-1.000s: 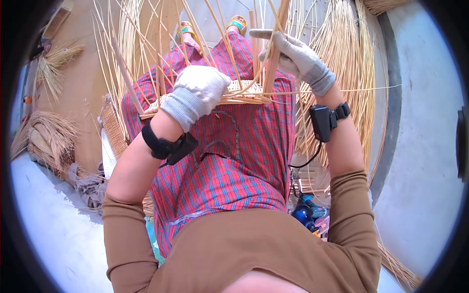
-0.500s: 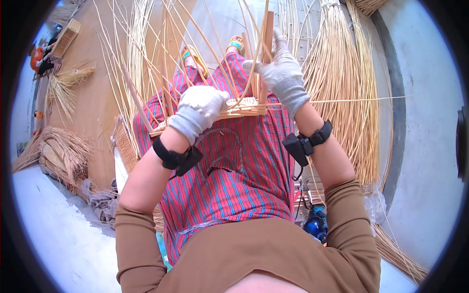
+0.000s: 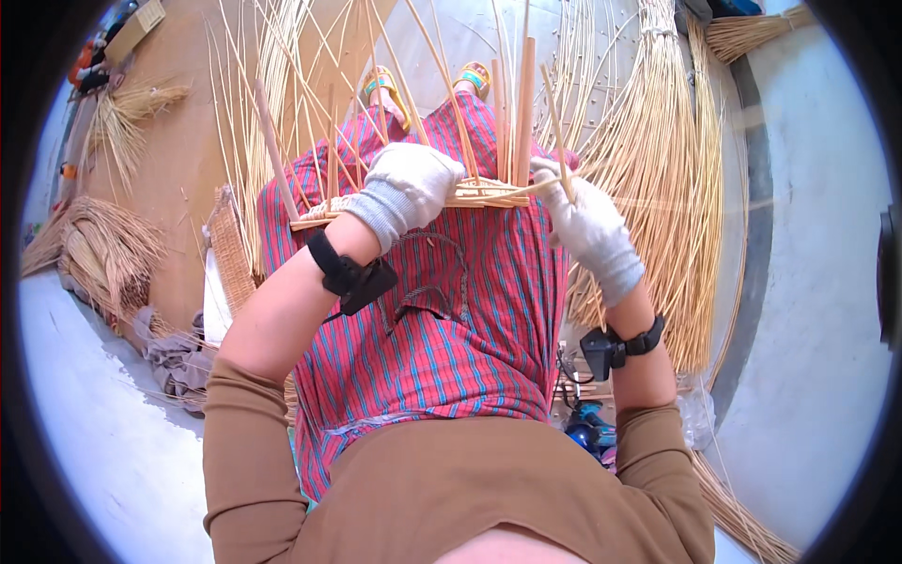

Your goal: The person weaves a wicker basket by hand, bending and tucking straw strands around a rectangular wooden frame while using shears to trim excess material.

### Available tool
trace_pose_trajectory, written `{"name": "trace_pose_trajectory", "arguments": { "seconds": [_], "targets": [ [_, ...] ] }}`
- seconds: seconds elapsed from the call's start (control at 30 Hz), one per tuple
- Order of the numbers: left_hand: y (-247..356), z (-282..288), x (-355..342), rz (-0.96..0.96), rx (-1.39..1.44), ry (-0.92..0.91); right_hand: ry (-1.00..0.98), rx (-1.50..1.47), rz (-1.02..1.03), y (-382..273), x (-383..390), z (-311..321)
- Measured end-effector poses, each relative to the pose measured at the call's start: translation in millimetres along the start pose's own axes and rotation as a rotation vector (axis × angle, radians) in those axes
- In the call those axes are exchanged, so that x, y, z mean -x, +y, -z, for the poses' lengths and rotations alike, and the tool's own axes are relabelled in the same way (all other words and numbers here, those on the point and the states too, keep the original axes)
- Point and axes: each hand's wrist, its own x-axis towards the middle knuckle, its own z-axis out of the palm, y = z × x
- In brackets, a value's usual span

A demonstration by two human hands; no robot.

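The right hand [image 3: 592, 226] had come down since the frame half a second earlier, when it was raised beside the tall stake [image 3: 524, 113] with thumb and fingers spread; it now sat lower, off the right end of the wicker [image 3: 493, 195]. The left hand [image 3: 413, 183] had kept its place over the wicker's near edge, and the pale strand [image 3: 526, 192] that had curved upward now ran nearly flat toward the right glove. In the upper middle of the frame the wicker lay across the checked cloth [image 3: 498, 291], its stakes standing along the far side. A gap showed between the two hands, spanned by strand and weave; right of the right hand the cane bundle [image 3: 648, 169] came near, with the wall [image 3: 808, 244] well beyond at the right edge. The wicker passed under the left fingers, which curled down with their tips hidden, so what they clamped could not be told. The right fingers were closed on the strand, just right of the wicker, while a thin rod [image 3: 554, 117] rose across that glove.
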Motion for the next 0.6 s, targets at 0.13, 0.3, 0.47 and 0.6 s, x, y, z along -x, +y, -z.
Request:
{"name": "trace_pose_trajectory", "arguments": {
  "seconds": [0.13,0.3,0.47,0.6],
  "targets": [
    [-11,-11,8,0.030,0.164,0.131,0.133,-0.015,0.119,-7,34,-20],
    [-5,-30,11,0.111,0.133,0.425,0.170,-0.060,0.002,16,43,-32],
    [8,-55,13,0.266,0.287,0.901,0.262,0.204,0.175,7,60,-35],
    [16,-66,12,0.331,0.511,1.108,0.280,0.298,0.247,2,85,-32]
  ]
}}
